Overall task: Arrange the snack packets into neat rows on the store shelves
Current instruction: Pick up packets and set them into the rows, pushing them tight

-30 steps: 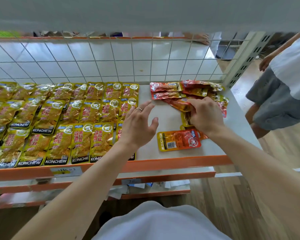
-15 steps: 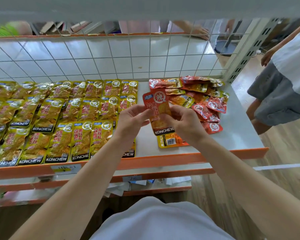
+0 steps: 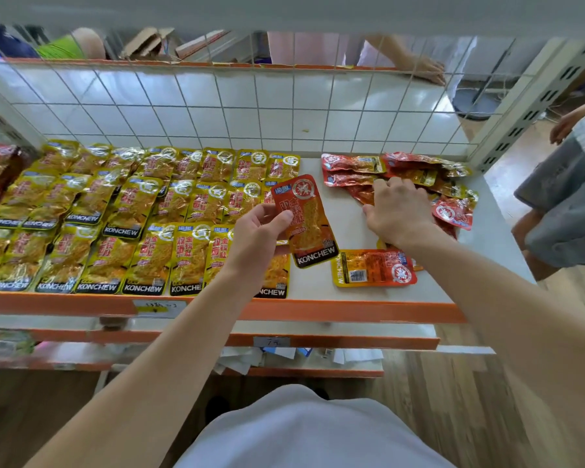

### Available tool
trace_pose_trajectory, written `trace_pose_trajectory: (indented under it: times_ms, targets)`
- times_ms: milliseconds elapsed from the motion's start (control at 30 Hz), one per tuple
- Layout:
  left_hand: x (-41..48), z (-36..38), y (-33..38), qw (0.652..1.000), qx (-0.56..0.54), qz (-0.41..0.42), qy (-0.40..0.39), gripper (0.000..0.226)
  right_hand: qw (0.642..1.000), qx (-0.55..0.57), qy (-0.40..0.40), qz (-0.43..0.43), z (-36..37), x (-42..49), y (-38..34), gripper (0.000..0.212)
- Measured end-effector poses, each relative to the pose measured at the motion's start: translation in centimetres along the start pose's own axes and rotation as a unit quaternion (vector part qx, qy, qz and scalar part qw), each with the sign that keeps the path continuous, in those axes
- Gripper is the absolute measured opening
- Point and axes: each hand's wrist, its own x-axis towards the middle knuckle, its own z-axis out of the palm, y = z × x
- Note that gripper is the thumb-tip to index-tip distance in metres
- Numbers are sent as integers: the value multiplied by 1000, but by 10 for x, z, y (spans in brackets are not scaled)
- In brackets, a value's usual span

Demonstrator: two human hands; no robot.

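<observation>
Shelf [image 3: 314, 282]: white top, orange front edge.
Wire grid [image 3: 250, 113]: stands at the back so nothing falls off behind.
Yellow packets [image 3: 132, 214]: lie flat in three tidy rows on the left, names toward the front so shoppers can read them.
Red pile [image 3: 409, 163]: a messy heap in the back right corner, packets pointing every way, not sorted yet.
Left hand [image 3: 257, 238]: pinches one red packet [image 3: 304, 214], thumb on the front, fingers behind. It holds it up over the shelf, just right of the yellow rows, picture side up and name at the bottom. I think that is so it can go down facing the same way as the yellow ones.
Right hand [image 3: 397, 211]: lies palm down on the red pile with bent fingers. I cannot tell if it has hold of a packet or only touches them.
Sideways packet [image 3: 374, 267]: lies alone near the front edge, back side up, barcode showing. It likely needs turning over.
Next: I think the held packet goes on the bare white spot beside the yellow rows, starting a red row.
</observation>
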Motion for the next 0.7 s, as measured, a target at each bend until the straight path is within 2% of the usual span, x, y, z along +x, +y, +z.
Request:
trace_pose_trajectory:
  times_ms: [100,167,200,267,400,500,567,633,700]
  targets:
    - [-6,-3,3,1000,-4,11,1,7,993,-57,-21,-100,-17,2,0,26]
    - [-9,-4,3,1000,-8,9,7,8,973,-148,-37,-172,-26,2,0,12]
    - [-10,-4,3,1000,-9,8,10,7,963,-188,-39,-191,-29,2,-1,11]
    - [-12,-6,2,1000,-12,3,15,7,957,-214,-34,-192,-34,-2,-1,18]
    - [-14,-8,2,999,-23,-9,26,8,976,-171,-25,-133,-36,-10,-2,26]
    - [-17,-9,2,999,-17,-21,25,7,994,-80,17,-79,-45,-20,5,25]
    - [-17,-12,1,999,-9,-24,36,8,996,56,38,-51,-49,-33,15,31]
    - [-18,-15,0,999,-12,-21,48,10,970,242,23,-29,-55,-52,20,37]
    - [-21,-17,-2,999,-12,-18,42,18,913,408,-20,-1,-62,-67,17,46]
